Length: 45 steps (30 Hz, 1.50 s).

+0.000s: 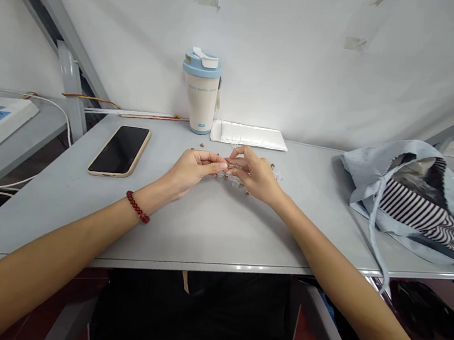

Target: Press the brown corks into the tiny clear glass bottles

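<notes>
While the left hand [189, 170] and the right hand [259, 178] pinch it from either end between their fingertips, a small clear piece [234, 166] sits over the middle of the worktop [210, 237], too tiny to show any contents. Beneath and beside the hands lie more clear pieces [234, 182] and little brown bits [247, 193]. Behind stands an upright tumbler [200, 98], its blue lid [202, 66] on and its contents hidden, beside a flat white packet [254, 136]. Left lies a smartphone [120, 151]; far right, an open-mouthed pale-blue tote bag [367, 159] holds black-and-white striped material [420, 213] and clear plastic [421, 177].
</notes>
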Tool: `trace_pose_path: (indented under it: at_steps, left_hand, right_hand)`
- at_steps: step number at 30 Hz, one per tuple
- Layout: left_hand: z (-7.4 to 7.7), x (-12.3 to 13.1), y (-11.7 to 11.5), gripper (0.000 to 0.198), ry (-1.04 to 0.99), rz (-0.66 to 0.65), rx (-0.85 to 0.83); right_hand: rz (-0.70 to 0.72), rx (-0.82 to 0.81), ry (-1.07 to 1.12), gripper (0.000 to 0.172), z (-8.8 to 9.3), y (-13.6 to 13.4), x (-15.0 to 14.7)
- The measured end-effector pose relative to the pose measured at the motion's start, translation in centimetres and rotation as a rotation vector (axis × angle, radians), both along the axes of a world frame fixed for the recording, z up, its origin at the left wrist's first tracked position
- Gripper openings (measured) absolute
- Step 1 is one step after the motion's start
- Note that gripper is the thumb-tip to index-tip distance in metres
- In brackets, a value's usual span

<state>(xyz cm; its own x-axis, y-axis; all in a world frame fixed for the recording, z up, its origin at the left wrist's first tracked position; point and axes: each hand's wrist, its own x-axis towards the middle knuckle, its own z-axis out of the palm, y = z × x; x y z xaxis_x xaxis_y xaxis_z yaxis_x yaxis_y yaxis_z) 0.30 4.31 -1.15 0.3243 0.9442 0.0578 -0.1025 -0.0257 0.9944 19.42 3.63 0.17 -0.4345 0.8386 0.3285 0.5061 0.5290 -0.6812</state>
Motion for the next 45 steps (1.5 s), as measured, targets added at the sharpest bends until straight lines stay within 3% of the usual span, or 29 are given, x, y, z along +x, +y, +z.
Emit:
trace_pose_path:
  at_steps: [7,12,15,19,24,27,31,32,34,37,41,45]
  left_hand:
    - [0.1,0.0,-0.2,0.023,-0.047,-0.051,-0.124]
    - [0.3,0.3,-0.5,0.032,-0.071,-0.224,-0.199]
    - [0.4,0.7,-1.1,0.031,-0.015,-0.299,-0.136]
    - [0.3,1.1,-1.6,0.029,0.036,-0.291,-0.062]
    - [0.0,1.4,-1.4,0.032,-0.018,-0.254,-0.259]
    - [0.2,1.4,-1.1,0.031,0.005,-0.165,-0.323]
    - [1.6,0.4,-0.8,0.018,0.217,-0.036,-0.137]
    - [2.1,0.0,-0.8,0.018,0.306,-0.074,-0.073]
    - [3.0,-0.8,-1.2,0.021,0.527,-0.281,0.034]
    - [3.6,-1.2,-2.3,0.04,0.807,-0.547,0.164]
    - [3.5,-0.2,-4.2,0.033,0.953,-0.633,0.318]
    - [3.2,0.6,-5.3,0.017,0.956,-0.61,0.421]
  right_hand:
    - [-0.034,0.038,-0.06,0.022,0.1,-0.6,-0.2]
    - [0.006,0.098,-0.009,0.027,-0.3,-1.0,-0.9]
    - [0.048,0.117,0.008,0.033,-0.5,-1.2,-1.2]
    - [0.047,0.136,0.072,0.036,-0.4,-1.2,-1.1]
    - [-0.002,0.07,-0.022,0.031,-0.7,-0.8,-1.4]
    - [-0.072,0.022,-0.029,0.028,-1.1,-0.5,-1.7]
    - [-0.154,0.047,0.078,0.024,-0.8,-0.4,-1.2]
    - [-0.167,0.061,0.084,0.022,-0.6,-0.4,-1.0]
    - [-0.187,0.086,0.075,0.018,-0.2,-0.4,-0.7]
    - [-0.206,0.122,0.055,0.016,0.1,-0.4,-0.4]
    - [-0.195,0.15,0.024,0.016,0.0,-0.3,-0.4]
    - [-0.188,0.169,0.011,0.016,-0.3,-0.2,-0.4]
